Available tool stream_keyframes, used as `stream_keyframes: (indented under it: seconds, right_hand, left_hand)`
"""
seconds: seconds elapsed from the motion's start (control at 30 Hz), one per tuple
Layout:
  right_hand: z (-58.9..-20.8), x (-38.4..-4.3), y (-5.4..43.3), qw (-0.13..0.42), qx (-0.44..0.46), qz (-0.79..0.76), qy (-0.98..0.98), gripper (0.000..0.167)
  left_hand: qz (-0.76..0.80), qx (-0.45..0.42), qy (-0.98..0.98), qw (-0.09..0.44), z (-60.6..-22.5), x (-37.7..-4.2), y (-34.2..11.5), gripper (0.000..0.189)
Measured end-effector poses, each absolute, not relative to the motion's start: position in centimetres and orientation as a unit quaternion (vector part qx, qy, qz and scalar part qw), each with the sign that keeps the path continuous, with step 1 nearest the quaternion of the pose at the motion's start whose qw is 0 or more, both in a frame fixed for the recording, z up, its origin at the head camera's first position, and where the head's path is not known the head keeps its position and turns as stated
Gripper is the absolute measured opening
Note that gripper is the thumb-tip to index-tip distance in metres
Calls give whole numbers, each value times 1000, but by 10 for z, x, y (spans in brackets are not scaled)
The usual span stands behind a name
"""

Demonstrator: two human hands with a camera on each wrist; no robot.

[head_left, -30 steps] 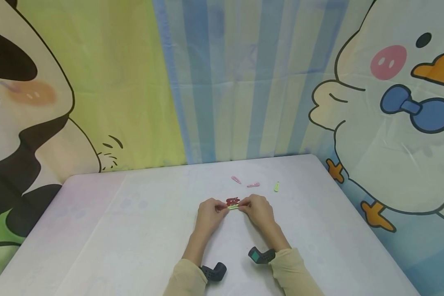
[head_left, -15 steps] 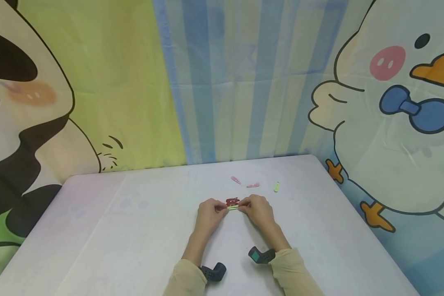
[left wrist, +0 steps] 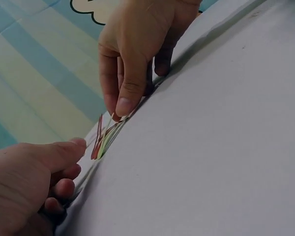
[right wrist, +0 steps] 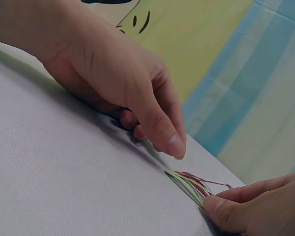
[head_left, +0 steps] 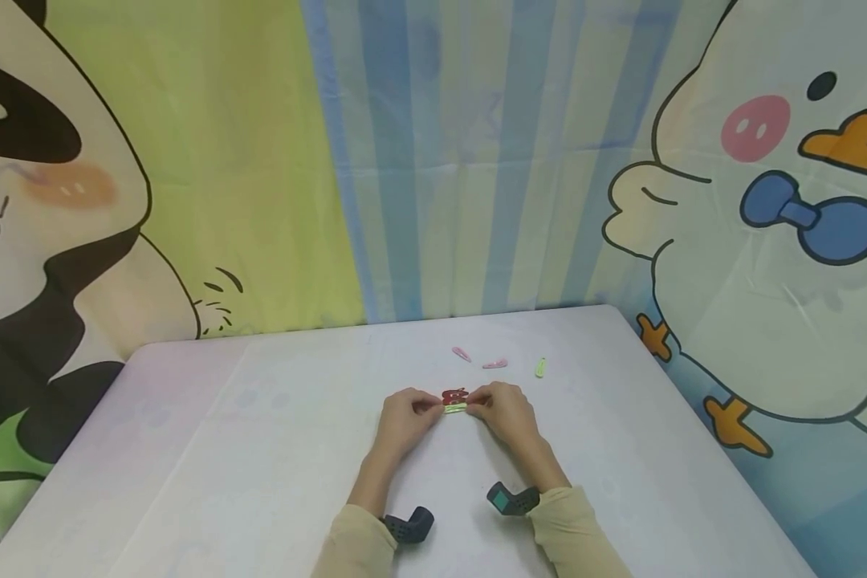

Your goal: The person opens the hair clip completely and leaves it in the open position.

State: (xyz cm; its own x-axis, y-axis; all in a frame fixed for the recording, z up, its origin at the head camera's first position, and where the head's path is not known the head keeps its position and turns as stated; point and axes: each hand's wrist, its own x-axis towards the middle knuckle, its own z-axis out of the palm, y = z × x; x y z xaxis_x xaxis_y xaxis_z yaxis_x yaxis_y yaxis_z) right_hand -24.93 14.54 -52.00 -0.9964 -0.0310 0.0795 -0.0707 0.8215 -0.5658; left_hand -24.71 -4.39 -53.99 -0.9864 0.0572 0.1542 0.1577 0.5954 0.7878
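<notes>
Green snap hair clips [head_left: 455,409] lie side by side on the white table, right in front of a cluster of dark red hair clips [head_left: 453,395]. My right hand [head_left: 504,409] pinches the right end of the green clips [right wrist: 189,186] between thumb and forefinger. Beside their left end is my left hand [head_left: 407,417], its thumb and fingertips slightly apart from the clips. In the left wrist view, a small gap shows between the left thumb [left wrist: 78,142] and the clips [left wrist: 103,145]. The left hand's fingers are loosely curled and hold nothing.
Two pink hair clips [head_left: 461,354] [head_left: 494,364] and one green clip [head_left: 540,368] lie farther back on the table [head_left: 296,449]. A printed curtain [head_left: 448,160] with cartoon animals hangs behind the table's far edge.
My left hand has drawn slightly left, off the clips' left end. The right hand stays at its place. The front green clips appear closer together, and the head view has tilted slightly.
</notes>
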Motion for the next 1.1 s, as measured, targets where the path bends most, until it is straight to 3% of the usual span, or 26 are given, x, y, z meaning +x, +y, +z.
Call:
stream_keyframes:
  seconds: [0.33,0.6,0.8,1.1]
  right_hand:
    - [-514,-254,160,27,13,320,-947,14]
    - [-505,-266,180,62,-7,331,-942,12]
    - [-504,-294,182,96,7,309,-946,14]
    - [-514,-337,164,69,25,275,-959,16]
  left_hand:
    - [-466,-87,-879,41,-543,-266,-57,8]
    - [-456,-102,-882,55,-541,-294,-66,9]
    - [-436,-126,-889,66,-549,-327,-58,9]
    - [-409,-172,-893,73,-557,-365,-44,9]
